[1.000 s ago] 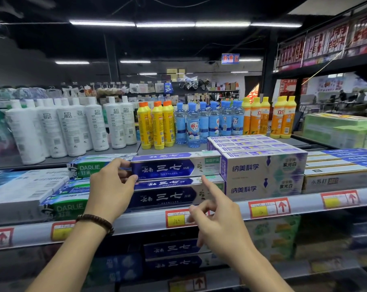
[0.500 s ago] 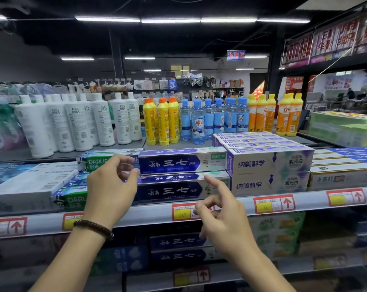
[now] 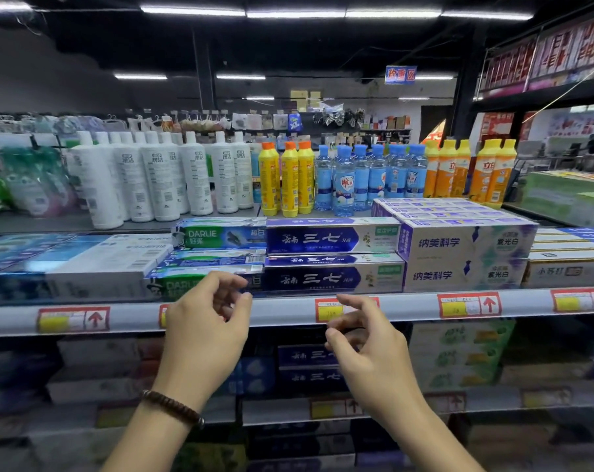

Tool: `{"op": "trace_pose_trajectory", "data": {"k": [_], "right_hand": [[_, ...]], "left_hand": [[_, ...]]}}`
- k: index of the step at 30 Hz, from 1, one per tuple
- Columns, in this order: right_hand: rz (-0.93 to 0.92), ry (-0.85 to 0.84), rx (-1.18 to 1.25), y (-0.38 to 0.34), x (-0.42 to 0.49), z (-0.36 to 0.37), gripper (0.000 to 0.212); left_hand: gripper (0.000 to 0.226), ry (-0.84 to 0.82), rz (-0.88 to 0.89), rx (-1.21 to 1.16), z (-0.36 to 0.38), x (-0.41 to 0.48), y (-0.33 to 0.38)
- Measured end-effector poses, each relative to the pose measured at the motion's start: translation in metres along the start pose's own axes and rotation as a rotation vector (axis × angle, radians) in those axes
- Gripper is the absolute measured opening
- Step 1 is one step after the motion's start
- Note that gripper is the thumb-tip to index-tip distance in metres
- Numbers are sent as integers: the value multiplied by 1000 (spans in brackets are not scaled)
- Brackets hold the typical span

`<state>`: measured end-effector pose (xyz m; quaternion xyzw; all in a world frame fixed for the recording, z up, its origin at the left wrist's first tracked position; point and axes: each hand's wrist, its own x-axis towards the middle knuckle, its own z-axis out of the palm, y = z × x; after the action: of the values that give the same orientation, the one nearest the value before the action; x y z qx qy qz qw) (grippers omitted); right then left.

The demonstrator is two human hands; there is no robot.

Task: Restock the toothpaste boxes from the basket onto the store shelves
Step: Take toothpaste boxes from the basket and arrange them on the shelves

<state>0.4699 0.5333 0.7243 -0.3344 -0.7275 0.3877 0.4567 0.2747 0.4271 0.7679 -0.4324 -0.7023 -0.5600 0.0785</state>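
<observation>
Two bare hands raised in front of a store shelf (image 3: 288, 310), neither holding anything. Left hand (image 3: 203, 330) loosely curled, fingers (image 3: 220, 279) bent forward and thumb apart from them, an open gap between; fingertips level with the lower green toothpaste box (image 3: 172, 286) and overlapping its front in view, actual contact not clear. Beaded bracelet (image 3: 172, 407) around the left wrist. Right hand (image 3: 367, 349) lower and to the right, fingers spread and half bent, released, in front of the shelf's grey front rail and partly covering a red-and-yellow price tag (image 3: 326, 310); touching nothing that can be seen. Directly above and between the two hands, two dark blue toothpaste boxes (image 3: 333, 240) stacked one on the other, long sides facing out. Just left of those, above the left hand, a second green box (image 3: 220, 235) on top of the stack. Right of the right hand and higher, pale purple-and-white toothpaste boxes (image 3: 466, 253) stacked in a block touching the blue pair. Far left of the left hand, more white and blue boxes (image 3: 84, 264) lying flat. Beyond the hands, further back, white bottles (image 3: 159, 178), yellow bottles (image 3: 288, 178) and blue bottles (image 3: 367, 178) standing upright in rows. Below both hands, a lower shelf of blurred boxes (image 3: 309, 366). No basket in view.
</observation>
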Motion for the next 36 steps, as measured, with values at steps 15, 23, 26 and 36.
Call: {"op": "trace_pose_trajectory", "data": {"k": [15, 23, 26, 36], "right_hand": [[81, -63, -22, -3, -59, 40, 30], [82, -167, 22, -7, -72, 51, 25], [86, -217, 31, -6, -80, 53, 23], [65, -363, 105, 8, -111, 60, 15]], "left_hand": [[13, -129, -155, 11, -44, -62, -35], [10, -106, -260, 80, -62, -99, -39], [9, -105, -300, 99, -63, -114, -40], [8, -33, -428, 150, -70, -167, -42]]}}
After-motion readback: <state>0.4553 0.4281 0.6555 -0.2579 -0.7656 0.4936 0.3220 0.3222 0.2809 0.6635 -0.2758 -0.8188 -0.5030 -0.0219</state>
